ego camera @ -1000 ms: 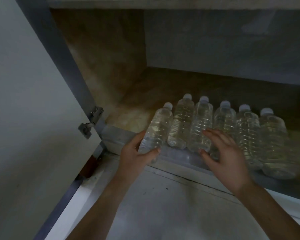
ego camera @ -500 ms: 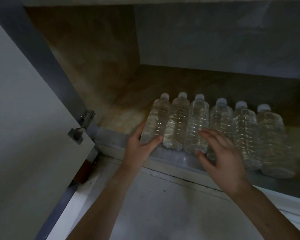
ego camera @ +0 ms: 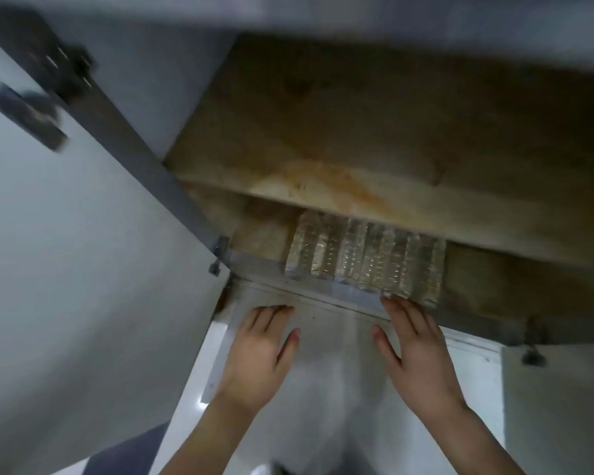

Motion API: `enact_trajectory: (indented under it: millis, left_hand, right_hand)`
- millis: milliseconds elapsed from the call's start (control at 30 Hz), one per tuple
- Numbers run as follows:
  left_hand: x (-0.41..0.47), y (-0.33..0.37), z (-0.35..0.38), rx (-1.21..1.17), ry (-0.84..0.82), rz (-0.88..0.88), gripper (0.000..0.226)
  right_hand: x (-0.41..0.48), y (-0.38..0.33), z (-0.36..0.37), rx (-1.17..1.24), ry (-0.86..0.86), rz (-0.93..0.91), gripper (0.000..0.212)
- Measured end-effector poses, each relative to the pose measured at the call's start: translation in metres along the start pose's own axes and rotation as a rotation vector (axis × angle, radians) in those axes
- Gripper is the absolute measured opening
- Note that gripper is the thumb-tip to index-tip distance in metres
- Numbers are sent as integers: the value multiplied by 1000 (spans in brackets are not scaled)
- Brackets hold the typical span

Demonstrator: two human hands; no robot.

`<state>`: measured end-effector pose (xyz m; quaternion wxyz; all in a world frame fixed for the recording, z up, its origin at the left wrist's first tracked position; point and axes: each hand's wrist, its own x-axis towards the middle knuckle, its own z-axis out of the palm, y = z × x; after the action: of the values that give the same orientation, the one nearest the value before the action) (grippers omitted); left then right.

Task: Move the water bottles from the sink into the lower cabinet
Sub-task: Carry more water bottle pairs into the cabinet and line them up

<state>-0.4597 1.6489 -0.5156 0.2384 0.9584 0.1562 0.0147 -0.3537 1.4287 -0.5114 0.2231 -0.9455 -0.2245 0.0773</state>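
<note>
With each grip spread and empty, our left hand (ego camera: pixel 256 358) and right hand (ego camera: pixel 419 351) should push the water bottles (ego camera: pixel 364 262) squarely farther into the lower cabinet (ego camera: pixel 487 286).

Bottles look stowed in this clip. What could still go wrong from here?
1. The water bottles sit in a tight row right at the front sill of the lower cabinet. Swinging the door shut may hit them or tip one out.
2. The right hand has its fingertips at the rightmost bottle, though contact is unclear. A careless move could knock the packed row.
</note>
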Motion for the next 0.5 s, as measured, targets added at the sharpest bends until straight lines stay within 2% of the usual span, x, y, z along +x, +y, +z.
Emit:
enact_trajectory:
  millis: [200,300,400,500]
  left_hand:
    - [-52,155,-231,-6,-73,21,47]
    - [-68,229,-339,7,-51,94,51]
    - [-79,287,-421,50,30,228,48]
    - [-91,325,-470,51,77,369,46]
  right_hand:
    - [-63,-102,-250,-62,-32,55,49]
    - [-95,-146,-364,-89,-9,10,40]
    - [-119,-177,-450,-110,33,-24,44]
    - [-143,-198,-505,-131,130,-9,47]
